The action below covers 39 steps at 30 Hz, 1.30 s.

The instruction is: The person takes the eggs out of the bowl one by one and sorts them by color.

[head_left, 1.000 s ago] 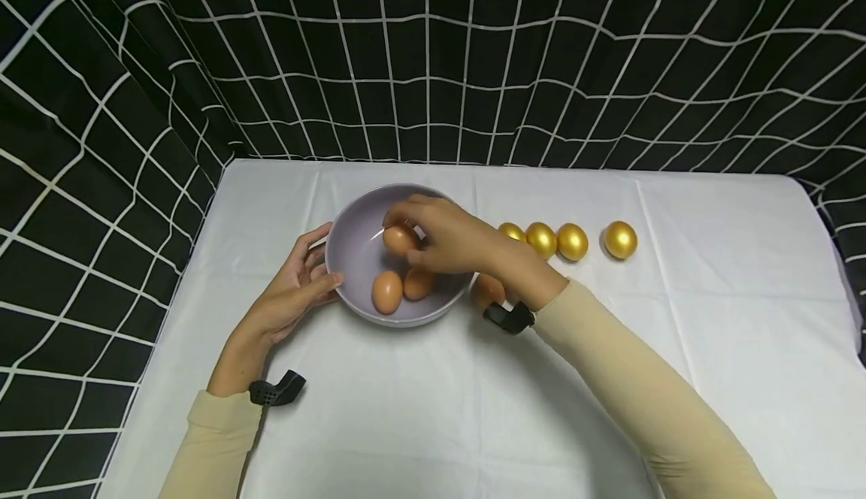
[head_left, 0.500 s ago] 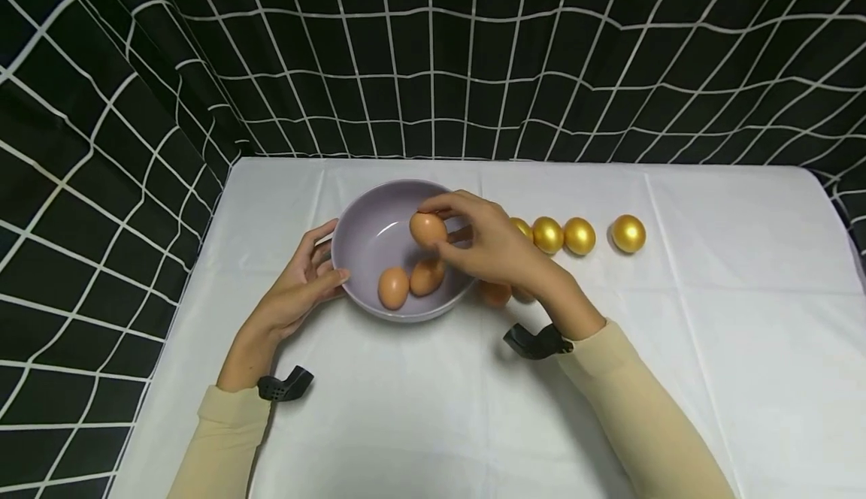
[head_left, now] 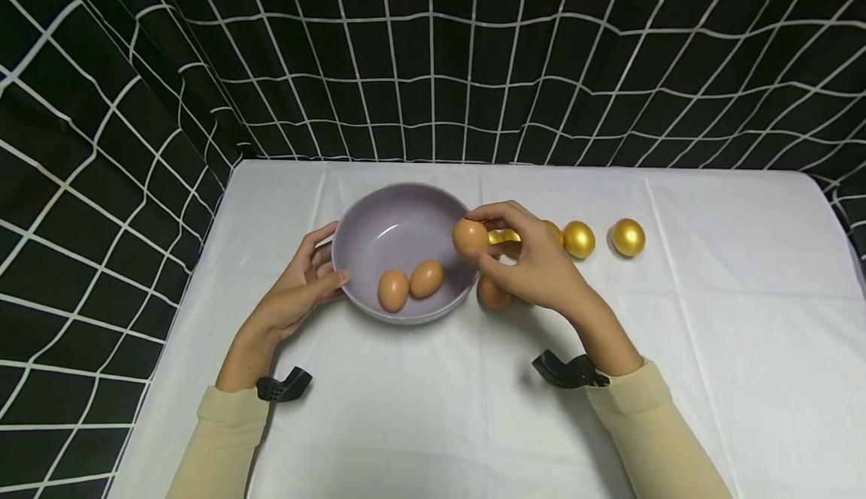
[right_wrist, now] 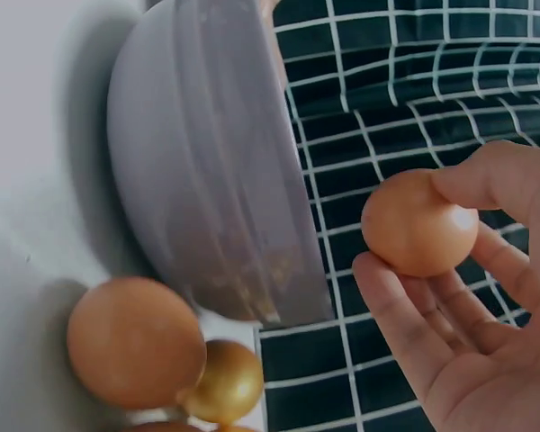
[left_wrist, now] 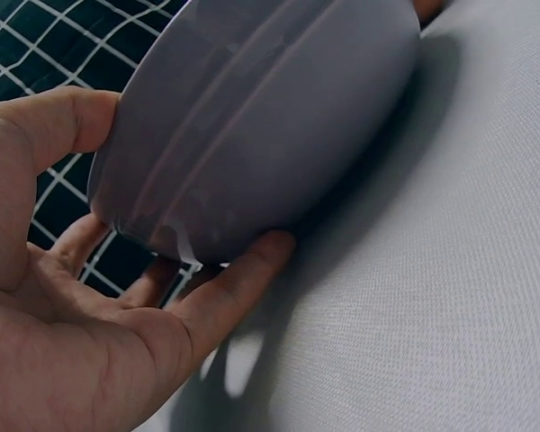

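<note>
A lilac bowl [head_left: 365, 232] stands on the white cloth, with two brown eggs inside: one [head_left: 393, 290] upright-looking, another egg [head_left: 427, 279] touching it. My left hand [head_left: 294, 292] holds the bowl's left side, thumb at the rim and fingers against the outer wall, as the left wrist view shows. With thumb and fingertips, my right hand [head_left: 534, 262] pinches a third brown egg [head_left: 470, 238] over the bowl's right rim. In the right wrist view that egg [right_wrist: 418, 223] hangs apart from the bowl [right_wrist: 207, 171].
Beside the bowl's right wall lies a brown egg [head_left: 493, 293] on the cloth; part of another brown one shows at the right wrist view's bottom edge. Several golden eggs [head_left: 579, 239] run rightward behind my right hand, one golden egg [head_left: 628, 237] standing apart. Netted black curtain [head_left: 433, 55] hangs behind.
My right hand has lifted the brown egg from within the bowl and carried it right to the rim. The left hand keeps its hold on the bowl.
</note>
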Each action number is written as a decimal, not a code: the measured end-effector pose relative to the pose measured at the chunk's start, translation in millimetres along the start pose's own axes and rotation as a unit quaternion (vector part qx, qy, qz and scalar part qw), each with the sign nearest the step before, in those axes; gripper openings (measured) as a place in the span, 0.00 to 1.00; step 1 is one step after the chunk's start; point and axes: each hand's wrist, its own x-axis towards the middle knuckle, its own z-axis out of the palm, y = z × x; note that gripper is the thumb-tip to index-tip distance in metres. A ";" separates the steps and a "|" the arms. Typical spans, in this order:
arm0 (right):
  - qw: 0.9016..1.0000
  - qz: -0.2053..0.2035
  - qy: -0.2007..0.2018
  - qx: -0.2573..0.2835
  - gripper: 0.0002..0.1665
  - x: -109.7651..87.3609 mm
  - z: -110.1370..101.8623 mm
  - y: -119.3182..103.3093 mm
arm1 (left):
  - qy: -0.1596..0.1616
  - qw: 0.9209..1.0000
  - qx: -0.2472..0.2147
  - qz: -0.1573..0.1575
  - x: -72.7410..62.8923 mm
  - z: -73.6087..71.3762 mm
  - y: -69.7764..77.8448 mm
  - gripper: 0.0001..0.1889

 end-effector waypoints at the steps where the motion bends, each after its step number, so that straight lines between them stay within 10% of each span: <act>1: 1.000 0.004 0.005 0.003 0.26 -2.3 -1.7 1.2 | 0.000 1.000 -0.001 0.000 -0.3 -0.2 -0.6 0.44; 39: 0.977 0.075 0.096 -0.177 0.26 -72.1 -47.8 60.9 | 0.003 1.000 -0.007 -0.002 -0.4 1.3 0.2 0.45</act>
